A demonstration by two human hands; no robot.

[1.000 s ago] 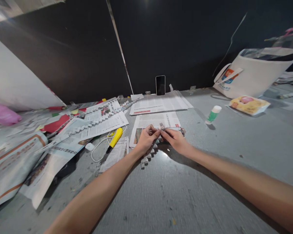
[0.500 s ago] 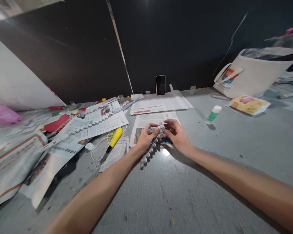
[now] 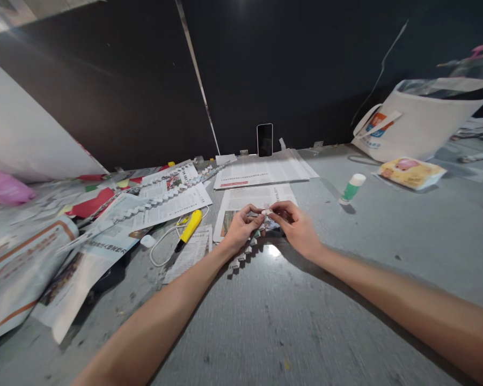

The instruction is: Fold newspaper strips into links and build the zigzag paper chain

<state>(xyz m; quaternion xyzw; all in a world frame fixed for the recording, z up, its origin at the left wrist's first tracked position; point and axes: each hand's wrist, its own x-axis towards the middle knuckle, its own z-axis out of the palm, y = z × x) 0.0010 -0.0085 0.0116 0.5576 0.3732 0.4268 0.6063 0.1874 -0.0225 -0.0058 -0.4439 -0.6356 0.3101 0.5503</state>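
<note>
The grey, speckled worktop (image 3: 273, 316) runs matte beneath both forearms. Left hand (image 3: 241, 228) and right hand (image 3: 295, 225) meet, their fingers (image 3: 279, 212) pinching the top of a folded zigzag newsprint chain (image 3: 243, 254), whose stepped tail trails down toward the left wrist. Just left of the fingers lies a yellow plastic cutter (image 3: 190, 228); beyond them flat newspaper sheets (image 3: 261, 171), then an upright glossy black phone (image 3: 264, 140).

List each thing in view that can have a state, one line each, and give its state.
left hand: pinching the folded paper chain
right hand: pinching the same chain end
folded paper chain: zigzag, trailing onto the table
glue stick: capped, tilted
phone: upright, screen dark
yellow cutter: lying flat
</note>
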